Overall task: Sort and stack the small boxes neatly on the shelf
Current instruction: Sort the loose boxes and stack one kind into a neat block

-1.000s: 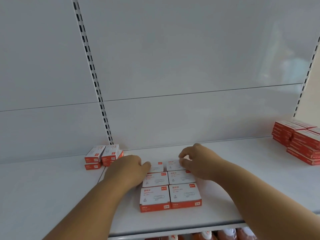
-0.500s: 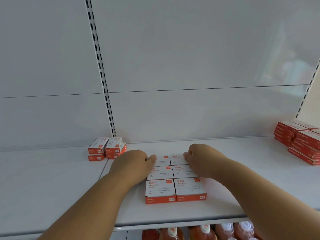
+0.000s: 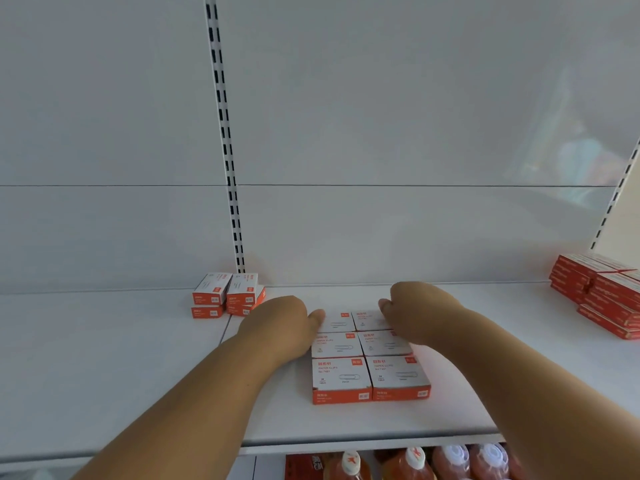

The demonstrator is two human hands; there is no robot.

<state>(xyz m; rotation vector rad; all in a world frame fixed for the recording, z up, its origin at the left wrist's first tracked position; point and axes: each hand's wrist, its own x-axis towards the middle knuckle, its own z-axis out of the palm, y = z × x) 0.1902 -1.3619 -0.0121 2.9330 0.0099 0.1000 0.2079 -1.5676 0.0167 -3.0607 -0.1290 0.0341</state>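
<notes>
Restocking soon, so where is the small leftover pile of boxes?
In the head view, the small pile sits at the shelf's back left, below the slotted upright.

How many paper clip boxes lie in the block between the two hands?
6 visible, in two columns of three: front left, front right, middle left, middle right, back left, back right. The hands cover parts; more may lie underneath.

I see white-topped boxes (image 3: 370, 358) with orange-red fronts and orange corner tags in the centre, matching white-and-orange boxes (image 3: 227, 296) far left, solid red stack (image 3: 602, 296) at right, plain white shelf (image 3: 138, 368), white upright (image 3: 227, 140) with black slots, reddish bottles (image 3: 450, 462) with white caps below
</notes>
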